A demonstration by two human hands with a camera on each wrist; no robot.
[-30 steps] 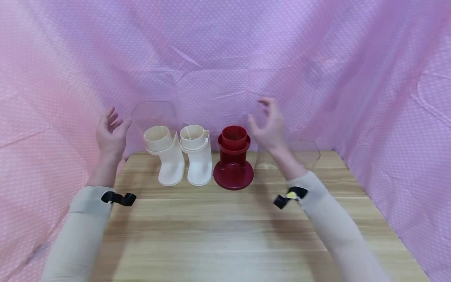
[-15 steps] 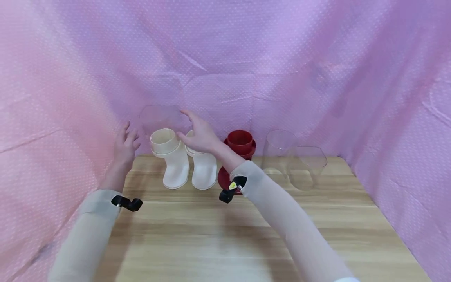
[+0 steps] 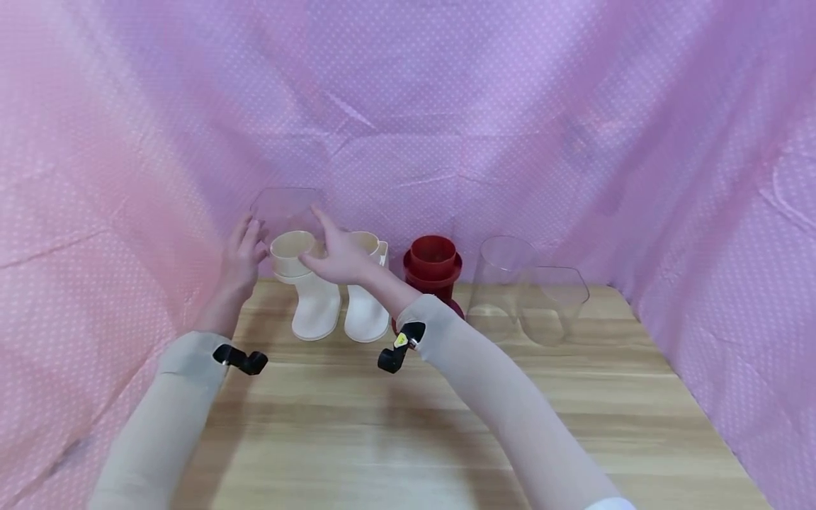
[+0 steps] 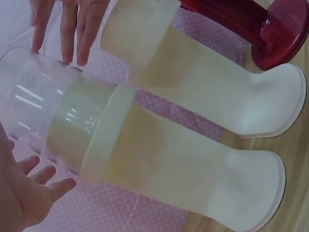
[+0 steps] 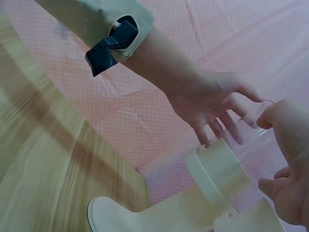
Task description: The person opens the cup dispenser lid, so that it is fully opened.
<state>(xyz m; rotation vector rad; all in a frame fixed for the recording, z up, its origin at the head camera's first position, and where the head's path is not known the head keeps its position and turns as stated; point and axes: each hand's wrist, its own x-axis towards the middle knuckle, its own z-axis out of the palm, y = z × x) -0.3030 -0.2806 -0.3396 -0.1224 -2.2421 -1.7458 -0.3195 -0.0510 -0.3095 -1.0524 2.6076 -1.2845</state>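
Observation:
A clear plastic container [image 4: 29, 101] fits over the round top of the leftmost cream boot-shaped stand [image 3: 315, 312], its rim rising above it in the head view. My left hand [image 3: 241, 258] is at the container's left side, fingers spread and fairly straight. From the right, my right hand [image 3: 341, 256] reaches across the second cream stand [image 3: 366, 319], with thumb and fingers extended beside the container. In the left wrist view the right fingertips [image 4: 67, 55] lie at the container's edge. Whether either hand presses it is hard to tell.
A red stand with a round base [image 3: 433, 263] stands right of the cream ones, partly behind my right forearm. Farther right are two clear containers [image 3: 500, 294] on the wooden table [image 3: 319, 425]. Pink dotted cloth [image 3: 408, 106] hangs behind and at the sides.
My right hand has swept left from beside the red stand to the clear container on the leftmost cream stand. My left hand has come in rightward towards the same container.

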